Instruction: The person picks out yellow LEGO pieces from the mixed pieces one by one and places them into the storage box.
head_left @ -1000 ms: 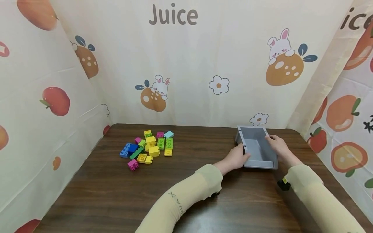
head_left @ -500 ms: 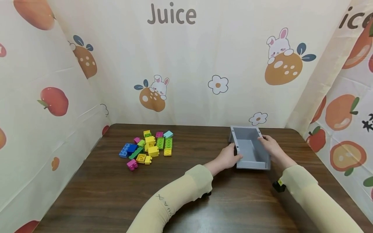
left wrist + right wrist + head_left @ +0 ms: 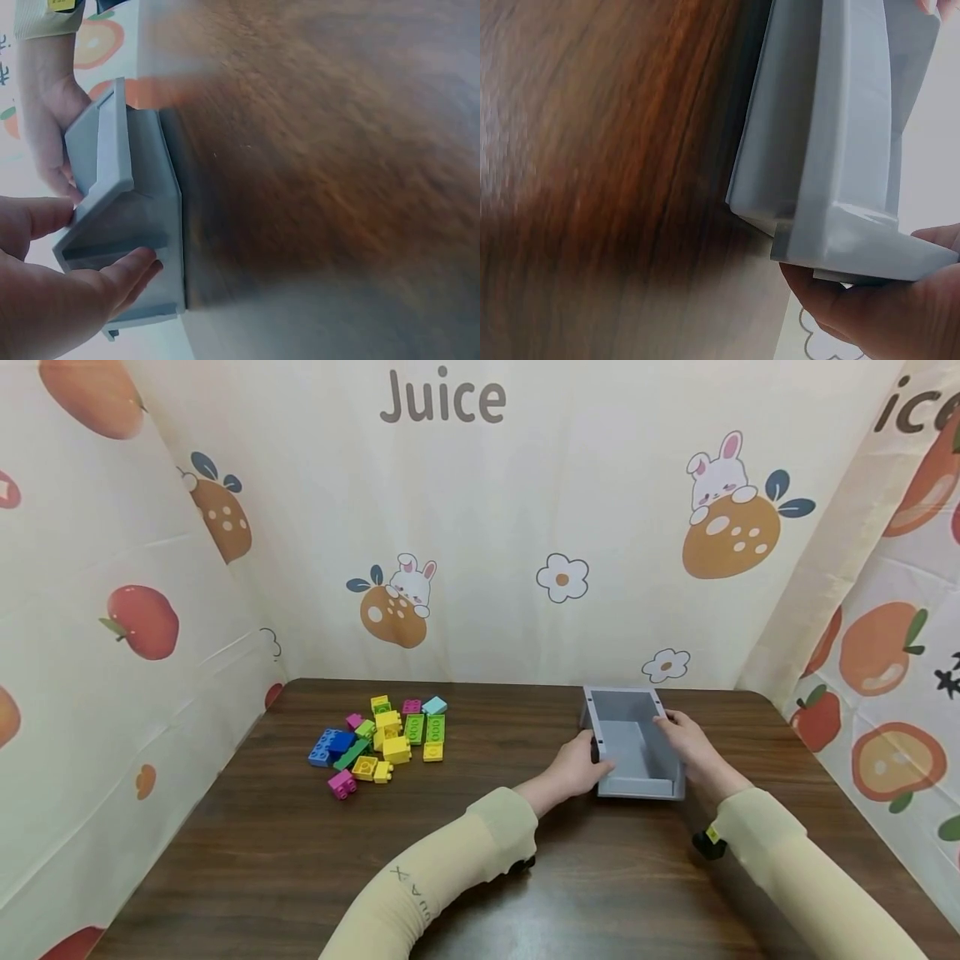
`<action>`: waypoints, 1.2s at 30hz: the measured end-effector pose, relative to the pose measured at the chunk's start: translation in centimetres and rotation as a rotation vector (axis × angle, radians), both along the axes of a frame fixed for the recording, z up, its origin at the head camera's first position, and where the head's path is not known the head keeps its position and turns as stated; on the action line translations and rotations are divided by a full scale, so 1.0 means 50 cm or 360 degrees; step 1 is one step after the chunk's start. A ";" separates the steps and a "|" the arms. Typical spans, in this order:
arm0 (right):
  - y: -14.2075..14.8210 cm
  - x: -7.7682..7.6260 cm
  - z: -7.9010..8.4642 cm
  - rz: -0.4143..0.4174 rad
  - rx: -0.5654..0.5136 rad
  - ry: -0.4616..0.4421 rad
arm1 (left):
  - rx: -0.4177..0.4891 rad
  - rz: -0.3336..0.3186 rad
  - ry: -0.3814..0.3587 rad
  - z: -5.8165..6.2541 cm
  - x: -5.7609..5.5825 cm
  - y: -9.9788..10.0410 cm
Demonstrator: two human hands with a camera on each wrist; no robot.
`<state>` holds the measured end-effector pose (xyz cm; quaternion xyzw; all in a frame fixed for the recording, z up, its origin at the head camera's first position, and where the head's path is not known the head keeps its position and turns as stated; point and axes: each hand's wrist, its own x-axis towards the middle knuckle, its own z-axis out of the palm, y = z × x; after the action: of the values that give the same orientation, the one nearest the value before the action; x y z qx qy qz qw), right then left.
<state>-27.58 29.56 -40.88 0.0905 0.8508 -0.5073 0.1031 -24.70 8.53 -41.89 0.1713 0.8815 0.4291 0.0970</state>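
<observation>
A grey open-topped plastic bin (image 3: 641,788) with a lowered front lip stands at the right of the table, between both hands. My left hand (image 3: 573,767) grips its left side; in the left wrist view the thumb lies at the rim and the fingers (image 3: 127,274) press the outer wall. On the opposite side, my right hand (image 3: 690,745) holds the right wall, its fingers partly hidden under the rim in the right wrist view. No contents show inside the bin. Whether its base touches the wood is hard to tell.
Left of centre on the brown wooden table (image 3: 300,860) lies a loose group of toy building bricks, among them yellow bricks (image 3: 396,750), blue bricks (image 3: 325,747), green bricks (image 3: 415,729) and a pink brick (image 3: 342,784). A printed curtain (image 3: 480,527) hangs behind the table.
Both hands have moved the grey bin leftward across the table and slightly toward the near side, keeping their grip. The bricks lie as before.
</observation>
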 end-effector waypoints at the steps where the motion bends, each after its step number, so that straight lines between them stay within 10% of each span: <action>1: -0.002 0.001 0.000 -0.0002 -0.0010 -0.0008 | 0.0009 -0.0003 -0.0001 -0.001 0.001 -0.002; 36: -0.102 0.033 -0.004 -0.0004 -0.0349 -0.0059 | 0.0133 -0.0027 0.0006 -0.003 0.043 -0.109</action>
<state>-25.93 24.46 -41.09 0.0891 0.7880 -0.5957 0.1276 -22.54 3.08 -42.02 0.1835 0.8616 0.4643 0.0917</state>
